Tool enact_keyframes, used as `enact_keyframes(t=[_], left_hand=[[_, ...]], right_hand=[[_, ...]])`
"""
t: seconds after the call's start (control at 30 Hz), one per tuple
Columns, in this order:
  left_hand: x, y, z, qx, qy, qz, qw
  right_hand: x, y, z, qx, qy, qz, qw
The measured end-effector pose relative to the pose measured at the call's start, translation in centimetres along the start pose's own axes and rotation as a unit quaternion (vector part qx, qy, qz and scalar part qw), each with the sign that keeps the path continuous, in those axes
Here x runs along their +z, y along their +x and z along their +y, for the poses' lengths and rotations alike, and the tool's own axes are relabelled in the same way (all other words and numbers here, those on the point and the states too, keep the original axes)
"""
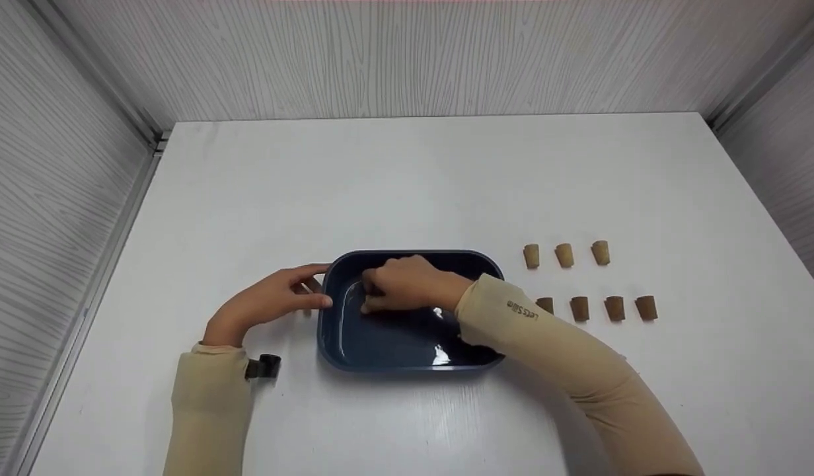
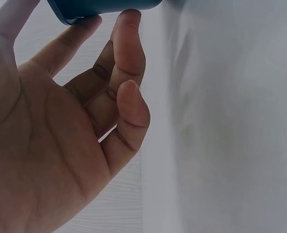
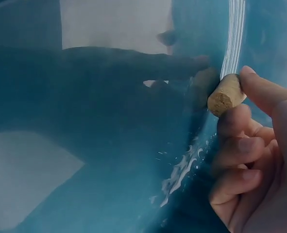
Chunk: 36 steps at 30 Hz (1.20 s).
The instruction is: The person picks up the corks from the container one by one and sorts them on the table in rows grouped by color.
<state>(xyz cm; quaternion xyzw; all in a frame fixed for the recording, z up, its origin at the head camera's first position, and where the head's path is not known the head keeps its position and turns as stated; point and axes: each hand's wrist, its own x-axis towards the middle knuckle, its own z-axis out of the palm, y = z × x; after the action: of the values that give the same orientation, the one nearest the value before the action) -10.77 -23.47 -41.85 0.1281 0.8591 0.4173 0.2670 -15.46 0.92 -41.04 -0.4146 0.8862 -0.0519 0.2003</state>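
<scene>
My right hand (image 1: 407,284) is down inside a deep blue rectangular basin (image 1: 413,369), toward its left end. In the right wrist view, its thumb and forefinger pinch a small tapered cork (image 3: 226,97) against the glossy blue inner surface, while the other fingers curl below. From the left, my left hand (image 1: 275,297) reaches to the basin's outer wall, its thumb and forefinger tips at the side. The left wrist view shows the same hand (image 2: 60,126) with loosely bent fingers, the tips right at the basin's lower edge (image 2: 104,8).
Right of the basin, three light corks (image 1: 564,255) stand in a row on the white table (image 1: 407,185). Nearer, several darker brown corks (image 1: 615,309) form a second row, one partly behind the right sleeve (image 1: 546,337). Pale wood-grain panels (image 1: 413,59) enclose the table.
</scene>
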Motion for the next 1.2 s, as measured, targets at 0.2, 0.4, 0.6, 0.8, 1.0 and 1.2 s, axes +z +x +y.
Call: enact_keyframes(t=[0.2,0.4,0.6,0.8,1.0,1.2], left_hand=[[0.1,-0.1,0.2,-0.003,0.001,0.002,1.0000],[0.1,-0.1,0.4,0.002,0.010,-0.001,0.9999],[0.2,-0.2,0.2,-0.002,0.003,0.001,1.0000],[0.2,-0.2,0.1,-0.002,0.003,0.001,1.0000],[0.1,-0.2,0.2,0.004,0.005,0.002,1.0000],[0.2,-0.3,0.2,0.001,0.011,0.007,0.9999]], right_hand=[[-0.7,-0.4,0.3,-0.005,0.001,-0.026,0.9996],[-1.6,-1.4,0.8,-0.026,0.034,-0.064,0.9971],[-1.6,-1.3,1.0,-0.056,0.032,-0.057,0.9963],[-1.0,-0.9,0.9,-0.081,0.000,-0.010,0.9966],[-0.9,-1.0,0.6,-0.100,-0.010,0.008,0.9949],[-2.0,-1.7,0.4,-0.116,0.055,0.020,0.9916]])
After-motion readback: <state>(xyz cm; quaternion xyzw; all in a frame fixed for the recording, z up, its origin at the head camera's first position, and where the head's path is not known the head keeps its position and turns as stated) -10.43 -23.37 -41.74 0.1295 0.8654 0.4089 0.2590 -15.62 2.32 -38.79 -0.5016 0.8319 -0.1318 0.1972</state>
